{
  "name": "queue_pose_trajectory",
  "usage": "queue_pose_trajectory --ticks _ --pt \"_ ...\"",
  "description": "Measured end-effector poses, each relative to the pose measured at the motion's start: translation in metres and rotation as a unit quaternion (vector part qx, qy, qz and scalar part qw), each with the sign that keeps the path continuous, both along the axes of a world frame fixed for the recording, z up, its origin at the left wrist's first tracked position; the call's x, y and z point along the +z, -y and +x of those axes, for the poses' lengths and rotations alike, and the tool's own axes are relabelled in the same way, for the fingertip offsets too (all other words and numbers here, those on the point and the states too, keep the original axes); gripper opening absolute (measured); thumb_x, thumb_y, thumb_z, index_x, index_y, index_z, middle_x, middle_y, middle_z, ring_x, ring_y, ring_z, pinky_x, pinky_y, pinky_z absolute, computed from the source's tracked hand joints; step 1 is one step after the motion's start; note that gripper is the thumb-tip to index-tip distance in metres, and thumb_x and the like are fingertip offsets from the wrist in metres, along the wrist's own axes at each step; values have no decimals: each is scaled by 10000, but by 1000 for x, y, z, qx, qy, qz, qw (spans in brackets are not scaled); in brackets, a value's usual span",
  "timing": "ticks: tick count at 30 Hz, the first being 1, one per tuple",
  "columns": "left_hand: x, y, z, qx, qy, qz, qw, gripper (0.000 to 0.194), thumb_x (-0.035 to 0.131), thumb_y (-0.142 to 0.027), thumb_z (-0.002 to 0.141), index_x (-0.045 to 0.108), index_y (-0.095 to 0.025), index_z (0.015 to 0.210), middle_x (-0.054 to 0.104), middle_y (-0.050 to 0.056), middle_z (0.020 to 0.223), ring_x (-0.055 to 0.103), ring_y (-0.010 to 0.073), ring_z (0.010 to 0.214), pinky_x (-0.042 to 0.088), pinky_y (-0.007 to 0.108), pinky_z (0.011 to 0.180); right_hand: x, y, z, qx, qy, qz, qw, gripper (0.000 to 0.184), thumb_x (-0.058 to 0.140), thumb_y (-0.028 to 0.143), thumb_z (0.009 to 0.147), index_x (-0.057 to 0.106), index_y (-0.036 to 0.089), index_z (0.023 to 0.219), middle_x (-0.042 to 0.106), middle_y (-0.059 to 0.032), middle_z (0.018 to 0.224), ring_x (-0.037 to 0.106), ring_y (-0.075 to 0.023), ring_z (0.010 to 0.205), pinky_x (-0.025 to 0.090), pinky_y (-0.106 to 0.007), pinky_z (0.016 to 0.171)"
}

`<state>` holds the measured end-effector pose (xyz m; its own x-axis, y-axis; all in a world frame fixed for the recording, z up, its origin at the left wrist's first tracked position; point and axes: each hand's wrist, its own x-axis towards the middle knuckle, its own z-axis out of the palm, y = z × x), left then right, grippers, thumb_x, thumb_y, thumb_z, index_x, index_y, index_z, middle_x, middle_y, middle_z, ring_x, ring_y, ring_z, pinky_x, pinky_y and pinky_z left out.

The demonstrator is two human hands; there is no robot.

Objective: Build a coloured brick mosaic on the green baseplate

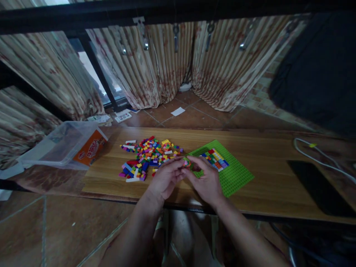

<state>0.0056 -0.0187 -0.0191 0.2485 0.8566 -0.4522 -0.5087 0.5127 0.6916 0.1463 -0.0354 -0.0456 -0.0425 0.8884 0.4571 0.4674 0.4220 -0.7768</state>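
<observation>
Close together over the front of the wooden board, my left hand and my right hand both have their fingers closed around a small cluster of toy bricks. Pink, green and orange show on it; the fingers hide the rest. Behind my right hand lies a green baseplate, turned at an angle. A flat patch of multicoloured bricks is fixed on it, partly covered by my hand. Left of my hands a loose pile of coloured bricks spreads over the board.
A clear plastic bin with an orange label stands at the left end of the wooden board. At the right lie a dark flat panel and a white cable. Striped curtains hang behind, beneath a dark horizontal bar.
</observation>
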Motion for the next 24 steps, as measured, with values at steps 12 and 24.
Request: queue_pose_trajectory --ticks 12,24 --pt "0 -2 5 2 -7 29 1000 263 794 -231 638 702 -164 875 689 -3 822 616 82 708 468 203 692 2 -3 8 16 -79 -56 995 271 625 326 855 657 238 1110 675 -54 1003 623 -188 906 508 -329 798" --pt "-6 -1 21 -8 -199 290 936 264 682 -275 780 682 -171 1022 691 23 852 625 138 734 497 269 716 6 -10 -1 31 -459 -255 850 299 696 483 748 666 191 805 558 44 613 417 -73 481 326 -212 445"
